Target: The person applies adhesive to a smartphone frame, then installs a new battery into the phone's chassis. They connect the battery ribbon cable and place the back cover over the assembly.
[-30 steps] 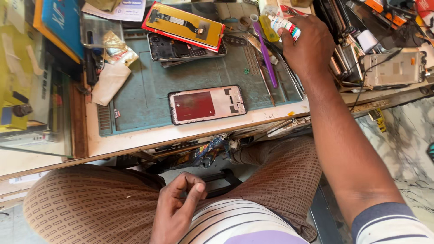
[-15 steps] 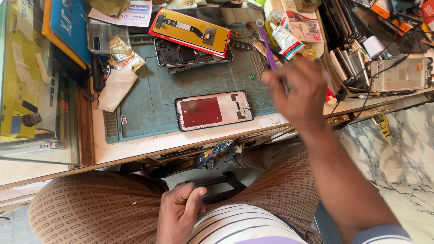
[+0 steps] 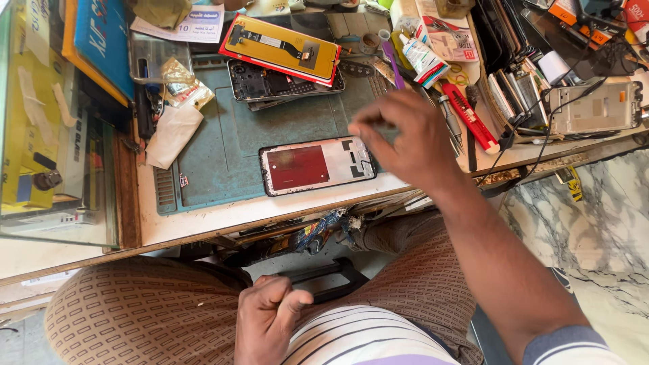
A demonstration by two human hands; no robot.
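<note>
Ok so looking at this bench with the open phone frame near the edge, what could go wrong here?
The phone frame lies close to the table's front edge; a nudge from the right hand hovering beside it might push it off. The red utility knife sits among loose tools right by that hand, a possible cut risk. The left hand rests in the lap, so nothing steadies the frame.

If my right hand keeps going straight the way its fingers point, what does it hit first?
Probably the opened phone frame lying on the green mat: the right hand points left at its right end. How high the hand is above it is unclear.
</note>
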